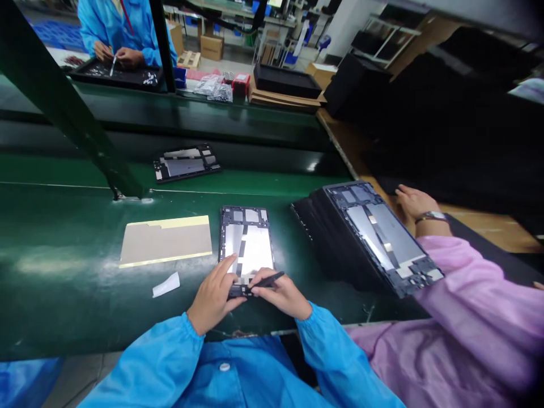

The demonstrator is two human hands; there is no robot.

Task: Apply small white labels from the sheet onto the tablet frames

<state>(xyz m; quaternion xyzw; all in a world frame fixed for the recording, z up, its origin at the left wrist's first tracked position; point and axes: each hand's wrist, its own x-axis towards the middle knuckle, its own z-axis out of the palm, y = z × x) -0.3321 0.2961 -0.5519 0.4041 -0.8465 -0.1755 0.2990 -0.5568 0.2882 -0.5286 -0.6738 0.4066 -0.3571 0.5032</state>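
Observation:
An opened tablet back frame [246,238] lies on the green belt [63,226] in front of me, its silvery inner plates facing up. My left hand [215,294] rests on its near left corner, fingers stretched and pressing down on it. My right hand [283,292] is closed round a thin black stylus-like tool [266,280], whose tip touches the frame's near edge. Both my sleeves are blue.
A tan sheet with a yellow edge [165,241] and a small white scrap [166,284] lie to the left. Another frame [187,162] sits farther along the belt. At right, a person in a pink sleeve [476,294] stands by a stack of frames [374,235]. Across the belt, a person in blue [123,28] works over a black tray.

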